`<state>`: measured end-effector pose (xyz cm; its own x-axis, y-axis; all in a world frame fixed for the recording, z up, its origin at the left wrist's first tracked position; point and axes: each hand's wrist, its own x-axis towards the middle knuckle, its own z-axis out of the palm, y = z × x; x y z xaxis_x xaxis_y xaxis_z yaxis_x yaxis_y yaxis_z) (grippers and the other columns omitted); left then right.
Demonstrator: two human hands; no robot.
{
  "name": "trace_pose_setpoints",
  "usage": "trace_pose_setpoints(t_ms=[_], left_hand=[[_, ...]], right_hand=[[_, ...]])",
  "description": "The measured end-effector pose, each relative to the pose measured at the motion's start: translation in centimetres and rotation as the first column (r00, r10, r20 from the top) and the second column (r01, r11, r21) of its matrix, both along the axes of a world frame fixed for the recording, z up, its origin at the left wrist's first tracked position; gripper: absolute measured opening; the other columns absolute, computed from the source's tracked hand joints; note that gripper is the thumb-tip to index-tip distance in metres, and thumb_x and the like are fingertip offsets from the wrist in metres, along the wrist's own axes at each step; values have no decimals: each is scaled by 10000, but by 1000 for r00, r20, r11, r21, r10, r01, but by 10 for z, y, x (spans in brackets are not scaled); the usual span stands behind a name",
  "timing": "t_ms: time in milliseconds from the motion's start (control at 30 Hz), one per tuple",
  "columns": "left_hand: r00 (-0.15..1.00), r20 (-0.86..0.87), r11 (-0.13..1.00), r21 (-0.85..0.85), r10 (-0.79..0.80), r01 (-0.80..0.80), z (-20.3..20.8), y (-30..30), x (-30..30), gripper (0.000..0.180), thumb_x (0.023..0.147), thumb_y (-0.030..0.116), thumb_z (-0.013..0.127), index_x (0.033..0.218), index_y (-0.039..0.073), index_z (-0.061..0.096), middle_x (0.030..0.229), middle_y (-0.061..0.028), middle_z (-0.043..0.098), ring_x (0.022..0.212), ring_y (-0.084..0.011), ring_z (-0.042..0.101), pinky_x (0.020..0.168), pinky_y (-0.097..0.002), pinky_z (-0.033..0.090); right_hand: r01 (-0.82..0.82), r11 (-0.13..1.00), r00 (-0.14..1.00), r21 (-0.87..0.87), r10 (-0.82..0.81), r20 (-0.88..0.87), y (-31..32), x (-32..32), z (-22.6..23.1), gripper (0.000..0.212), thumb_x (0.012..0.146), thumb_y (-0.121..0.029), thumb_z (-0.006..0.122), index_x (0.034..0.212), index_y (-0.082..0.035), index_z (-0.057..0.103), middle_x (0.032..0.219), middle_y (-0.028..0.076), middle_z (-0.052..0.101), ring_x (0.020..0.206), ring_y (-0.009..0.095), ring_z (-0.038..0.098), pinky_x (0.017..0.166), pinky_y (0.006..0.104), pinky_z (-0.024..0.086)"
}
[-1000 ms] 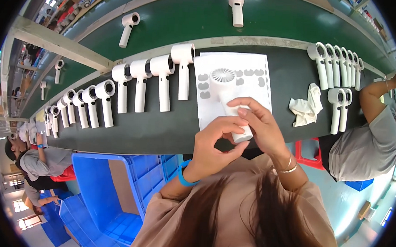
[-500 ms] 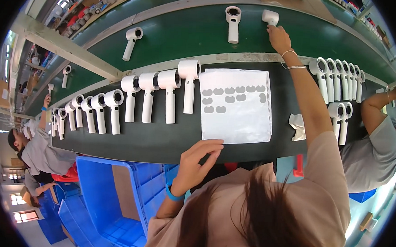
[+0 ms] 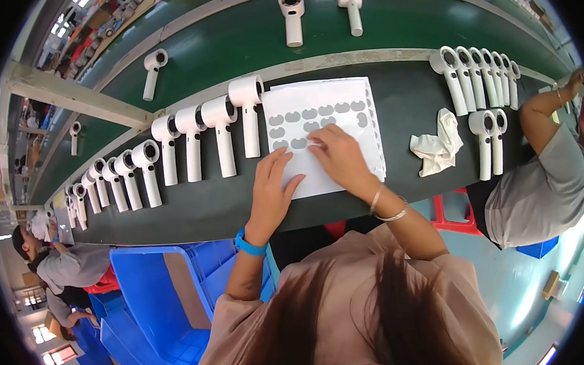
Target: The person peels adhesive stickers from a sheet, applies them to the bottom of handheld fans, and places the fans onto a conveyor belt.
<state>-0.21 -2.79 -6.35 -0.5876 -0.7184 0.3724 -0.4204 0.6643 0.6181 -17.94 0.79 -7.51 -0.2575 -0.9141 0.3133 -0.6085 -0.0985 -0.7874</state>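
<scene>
A white sheet with rows of grey notched stickers lies on the dark bench in front of me. The fingers of my right hand are drawn together at the right edge of a lower-row sticker. My left hand rests by the sheet's lower left corner, fingertips on the paper and thumb apart. White handheld fans with ring-shaped heads stand in a row to the left, the closest one beside the sheet. More white fans are lined up at the right.
A crumpled white cloth lies right of the sheet. Behind the bench runs a green belt carrying several fans, two at its far side. A blue crate is below left. Co-workers sit at the right and far left.
My right hand has left the white fan on the belt and come back to the sticker sheet. My left hand has moved up onto the sheet's lower left. The view has shifted.
</scene>
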Motion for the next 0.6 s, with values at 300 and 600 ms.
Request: trace_pose_setpoints(t_ms=[300,600], left_hand=[[998,60,1000,16,21,-22,-11,5,-3,555,751,97,717,1243,-17,488,1329,-179,463,1210,-356,424,1012,-409,355],[997,76,996,86,-23,17,-7,6,-3,613,769,145,716,1295,-17,443,1372,-184,420,1260,-359,368,1052,-421,291]], right_hand=[[88,996,991,13,-86,-98,-11,23,-11,153,739,-51,621,855,-17,528,889,175,529,883,358,536,736,420,463],[74,993,997,-96,-73,9,7,19,4,142,784,5,617,901,-26,543,873,113,562,819,307,576,693,369,472]])
